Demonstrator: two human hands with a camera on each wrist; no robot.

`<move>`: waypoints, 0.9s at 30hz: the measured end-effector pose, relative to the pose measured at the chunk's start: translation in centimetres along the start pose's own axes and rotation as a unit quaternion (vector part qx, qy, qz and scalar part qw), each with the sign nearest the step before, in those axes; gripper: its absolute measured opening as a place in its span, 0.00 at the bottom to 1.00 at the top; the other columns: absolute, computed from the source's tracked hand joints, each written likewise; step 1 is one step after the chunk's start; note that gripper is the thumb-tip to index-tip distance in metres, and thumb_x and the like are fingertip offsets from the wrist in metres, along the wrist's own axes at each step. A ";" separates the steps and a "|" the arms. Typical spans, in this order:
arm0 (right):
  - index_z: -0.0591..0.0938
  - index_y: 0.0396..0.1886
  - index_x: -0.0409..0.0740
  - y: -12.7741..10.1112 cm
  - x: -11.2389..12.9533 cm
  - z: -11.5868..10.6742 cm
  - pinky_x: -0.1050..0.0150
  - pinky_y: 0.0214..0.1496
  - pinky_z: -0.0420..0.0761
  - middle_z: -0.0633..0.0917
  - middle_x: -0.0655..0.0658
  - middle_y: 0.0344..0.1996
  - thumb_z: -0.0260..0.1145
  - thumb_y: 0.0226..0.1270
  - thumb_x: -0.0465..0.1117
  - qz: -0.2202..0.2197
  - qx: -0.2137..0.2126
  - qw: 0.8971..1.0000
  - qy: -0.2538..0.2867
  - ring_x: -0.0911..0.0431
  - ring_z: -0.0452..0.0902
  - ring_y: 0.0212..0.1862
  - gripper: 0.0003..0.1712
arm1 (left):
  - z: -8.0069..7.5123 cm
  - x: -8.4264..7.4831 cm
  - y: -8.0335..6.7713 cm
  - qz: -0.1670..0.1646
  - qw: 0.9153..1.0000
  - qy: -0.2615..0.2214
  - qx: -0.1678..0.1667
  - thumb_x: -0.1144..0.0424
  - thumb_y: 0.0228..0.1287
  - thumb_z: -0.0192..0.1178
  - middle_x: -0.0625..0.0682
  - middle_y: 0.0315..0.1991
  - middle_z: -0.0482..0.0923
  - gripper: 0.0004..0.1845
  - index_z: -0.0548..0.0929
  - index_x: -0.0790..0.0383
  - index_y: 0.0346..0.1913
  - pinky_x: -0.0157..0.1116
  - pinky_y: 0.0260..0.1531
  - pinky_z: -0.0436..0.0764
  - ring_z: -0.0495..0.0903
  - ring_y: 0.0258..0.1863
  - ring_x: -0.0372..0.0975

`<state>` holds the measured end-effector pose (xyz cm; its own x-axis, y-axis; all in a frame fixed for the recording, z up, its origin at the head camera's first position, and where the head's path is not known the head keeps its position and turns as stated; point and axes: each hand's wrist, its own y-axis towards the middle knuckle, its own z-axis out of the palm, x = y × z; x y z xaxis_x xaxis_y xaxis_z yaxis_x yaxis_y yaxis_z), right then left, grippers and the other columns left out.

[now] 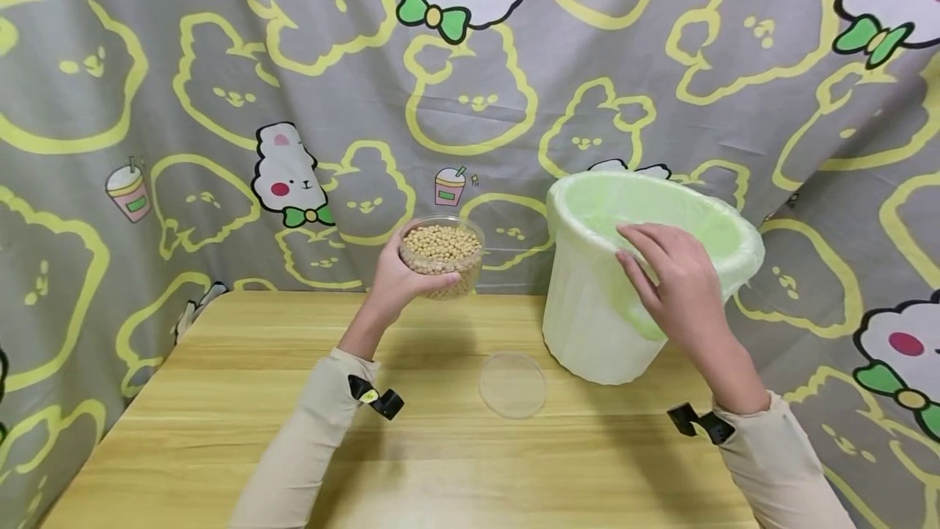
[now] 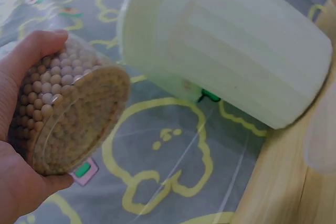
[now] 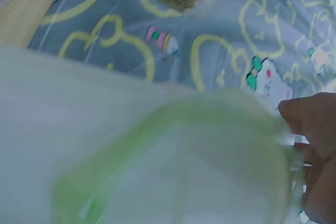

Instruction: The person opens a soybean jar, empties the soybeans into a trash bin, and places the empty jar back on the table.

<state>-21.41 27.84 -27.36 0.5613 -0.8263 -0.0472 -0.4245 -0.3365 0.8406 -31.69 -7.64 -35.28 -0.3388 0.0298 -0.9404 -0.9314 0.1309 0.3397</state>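
Observation:
In the head view my left hand (image 1: 400, 280) grips a clear round tub (image 1: 444, 288) full of yellowish soybeans (image 1: 443, 243), raised above the table. The left wrist view shows the tub's clear base and the beans (image 2: 58, 82) packed behind its wall. My right hand (image 1: 679, 280) is by the front rim of a white bin (image 1: 595, 308) with a pale green liner (image 1: 646, 202). Its fingers are loosely bent, with nothing seen in them. From the right wrist, the hand (image 3: 315, 145) appears beside the liner's edge; whether it touches is unclear.
A clear round lid (image 1: 512, 384) lies flat on the wooden table (image 1: 426, 464), left of the bin's base. Behind the table hangs a grey curtain (image 1: 352, 104) with cartoon prints, close to the bin's back.

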 end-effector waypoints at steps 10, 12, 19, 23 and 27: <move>0.87 0.52 0.37 -1.8 -1.7 -0.4 0.44 0.41 0.74 0.88 0.35 0.35 0.69 0.68 0.39 0.031 0.030 0.998 -0.046 0.38 0.80 0.39 0.15 | 2.8 -3.4 3.1 0.027 0.997 0.067 0.008 0.59 0.36 0.87 0.57 0.68 0.68 0.60 0.63 0.51 0.76 0.47 0.64 0.79 0.72 0.65 0.48; 0.87 0.50 0.38 -2.0 -1.8 -0.3 0.45 0.38 0.72 0.88 0.35 0.33 0.67 0.70 0.41 0.027 0.026 0.998 -0.049 0.39 0.80 0.37 0.14 | 3.5 -4.2 3.7 0.030 0.996 0.083 0.006 0.59 0.35 0.87 0.57 0.69 0.67 0.61 0.62 0.50 0.76 0.48 0.65 0.78 0.71 0.66 0.48; 0.88 0.47 0.39 -1.9 -1.7 0.1 0.46 0.37 0.71 0.86 0.38 0.29 0.61 0.77 0.48 0.026 0.014 0.999 -0.040 0.40 0.78 0.35 0.18 | 5.1 -6.7 5.2 0.042 0.990 0.131 0.010 0.57 0.34 0.87 0.56 0.70 0.67 0.62 0.62 0.50 0.76 0.48 0.65 0.78 0.72 0.66 0.48; 0.88 0.46 0.39 -1.9 -1.6 0.2 0.46 0.37 0.71 0.86 0.38 0.29 0.59 0.77 0.50 0.025 0.007 0.999 -0.039 0.40 0.78 0.35 0.20 | 6.3 -8.0 5.9 0.038 0.986 0.158 0.019 0.51 0.32 0.87 0.55 0.69 0.68 0.64 0.60 0.49 0.76 0.47 0.65 0.78 0.72 0.66 0.47; 0.88 0.46 0.38 -1.9 -1.3 0.4 0.47 0.36 0.72 0.86 0.38 0.28 0.67 0.71 0.43 0.026 0.009 0.999 -0.037 0.40 0.79 0.34 0.14 | 7.2 -9.1 6.4 0.036 0.981 0.189 0.018 0.48 0.30 0.87 0.56 0.68 0.69 0.67 0.59 0.49 0.77 0.48 0.64 0.78 0.70 0.66 0.49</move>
<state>-21.63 29.38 -29.11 0.4847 -0.8735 -0.0447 -0.4643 -0.3002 0.8333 -33.62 0.05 -24.62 -0.4341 -0.3278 -0.8391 -0.9007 0.1764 0.3970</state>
